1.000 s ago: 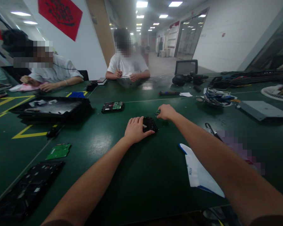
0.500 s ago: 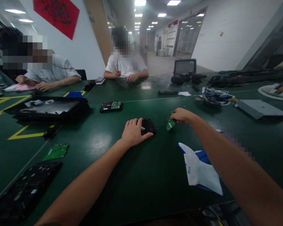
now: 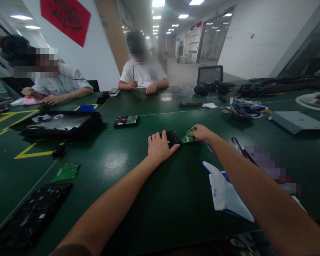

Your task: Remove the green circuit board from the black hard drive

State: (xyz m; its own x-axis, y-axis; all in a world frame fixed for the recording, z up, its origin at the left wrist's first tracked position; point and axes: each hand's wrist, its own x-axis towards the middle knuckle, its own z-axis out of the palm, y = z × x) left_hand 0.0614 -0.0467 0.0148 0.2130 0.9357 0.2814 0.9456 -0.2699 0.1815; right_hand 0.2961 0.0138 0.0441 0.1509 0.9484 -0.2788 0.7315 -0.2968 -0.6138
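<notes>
My left hand point(image 3: 158, 146) grips a black hard drive point(image 3: 173, 138) lying on the green table, fingers over its left part and thumb along the near side. Just right of the drive, my right hand point(image 3: 202, 133) pinches a small green circuit board point(image 3: 188, 137); the board's left corner is close to the drive's right end. A bit of yellow and black shows at those fingertips, and a thin pale shaft point(image 3: 209, 148) sticks out beneath the hand, perhaps one tool. Whether that hand holds it too is unclear.
Another drive point(image 3: 127, 121) lies beyond my left hand. At left are a loose green board point(image 3: 66, 172), a large black part point(image 3: 32, 213) and a black tray point(image 3: 56, 122). A white-and-blue wrapper point(image 3: 226, 193) lies near my right forearm. Two people sit across the table.
The circuit board has moved left and turned from hanging down to pointing at the drive. My left hand and the drive have shifted slightly right.
</notes>
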